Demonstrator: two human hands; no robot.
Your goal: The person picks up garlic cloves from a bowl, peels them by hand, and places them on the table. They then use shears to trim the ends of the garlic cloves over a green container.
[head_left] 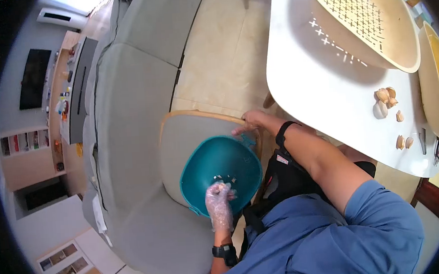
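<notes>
My left hand, in a clear plastic glove, reaches into a teal basin with its fingers curled together. Something small and pale seems to be at the fingertips, too small to make out. Several small whitish pieces lie on the basin's bottom beside those fingers. The basin sits on a grey chair and has a tab handle on its upper side. My right hand is closed around the corner of the wood-edged chair back, close to that handle.
On the white table stand a beige colander and another beige container. A cluster of garlic cloves, loose cloves and a small knife-like tool lie nearby. A grey sofa stands beyond the chair.
</notes>
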